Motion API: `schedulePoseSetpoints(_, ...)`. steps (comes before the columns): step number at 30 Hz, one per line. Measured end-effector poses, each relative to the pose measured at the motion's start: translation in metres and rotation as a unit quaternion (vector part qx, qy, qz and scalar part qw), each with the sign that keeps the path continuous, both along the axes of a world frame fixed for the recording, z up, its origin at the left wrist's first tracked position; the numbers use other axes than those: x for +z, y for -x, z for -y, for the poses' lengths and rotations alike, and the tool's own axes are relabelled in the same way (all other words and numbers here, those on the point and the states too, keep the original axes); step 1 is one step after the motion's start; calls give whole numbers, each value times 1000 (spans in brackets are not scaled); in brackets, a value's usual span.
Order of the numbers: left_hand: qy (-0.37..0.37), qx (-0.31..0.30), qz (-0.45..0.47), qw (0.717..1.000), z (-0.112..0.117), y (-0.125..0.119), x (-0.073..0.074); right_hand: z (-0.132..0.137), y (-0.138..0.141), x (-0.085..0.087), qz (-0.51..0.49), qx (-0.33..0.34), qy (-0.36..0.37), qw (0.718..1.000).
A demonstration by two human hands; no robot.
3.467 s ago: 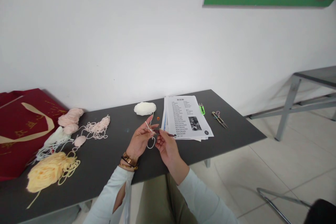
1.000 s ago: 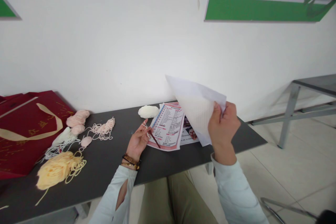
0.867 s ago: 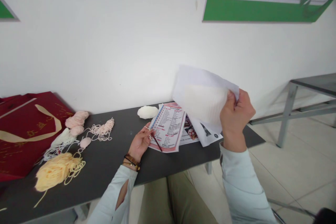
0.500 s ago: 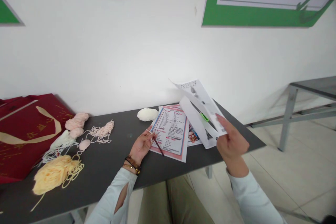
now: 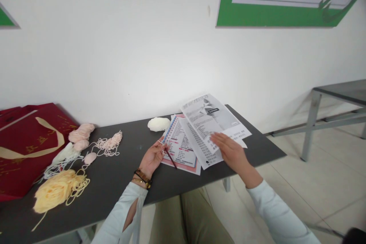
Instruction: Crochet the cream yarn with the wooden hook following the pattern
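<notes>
My left hand [image 5: 152, 158] is closed around a dark red crochet hook [image 5: 171, 158], with a bit of white yarn at the fingertips. It hovers at the left edge of a coloured printed sheet [image 5: 180, 141] with a spiral-notebook border. On top, overlapping that sheet's right side, lies a black-and-white printed page [image 5: 213, 116]. My right hand [image 5: 231, 151] rests on the page's lower right part, its fingers stretched out and nearly flat. More paper shows under the page's right edge. Behind the sheets, near the wall, sits a ball of white yarn [image 5: 158, 124].
On the left of the dark table [image 5: 120, 187] lie yellow yarn [image 5: 54, 192], pink yarn [image 5: 81, 133], loose pink strands [image 5: 108, 143] and pale yarn [image 5: 66, 155]. A dark red bag [image 5: 25, 137] stands behind them. A second table [image 5: 340, 91] is at far right.
My right hand has let go of the raised sheet and moved left onto the page, which now lies down. A green-handled item seen among the papers is out of sight. My left hand stays put.
</notes>
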State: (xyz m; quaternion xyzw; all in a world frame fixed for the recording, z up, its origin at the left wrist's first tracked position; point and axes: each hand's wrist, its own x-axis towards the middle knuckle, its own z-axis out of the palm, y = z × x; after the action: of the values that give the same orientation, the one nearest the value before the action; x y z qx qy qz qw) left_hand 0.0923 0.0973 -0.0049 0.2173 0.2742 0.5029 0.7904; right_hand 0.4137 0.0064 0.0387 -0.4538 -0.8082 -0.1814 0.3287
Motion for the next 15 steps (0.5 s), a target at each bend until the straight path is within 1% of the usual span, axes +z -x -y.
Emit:
schedulePoseSetpoints(2,2,4,-1,1000,0,0,-1,0,6,-33,28,9,85,996)
schedulePoseSetpoints(3,4,6,-1,1000,-1,0,-1,1,8,-46,28,2,117,993)
schedulePoseSetpoints(5,6,8,-1,1000,-1,0,-2,6,9,-61,26,-14,152,988)
schedulePoseSetpoints(6,7,8,-1,1000,-2,1,-3,9,8,-64,26,-21,159,987)
schedulePoseSetpoints(8,10,8,0,1000,-2,1,-3,14,5,-62,14,-29,155,987)
schedulePoseSetpoints(12,14,9,-1,1000,-2,1,-1,18,-7,-51,-49,-69,100,991)
schedulePoseSetpoints(15,14,11,-1,1000,-1,1,1,17,-11,-49,-23,-49,112,992)
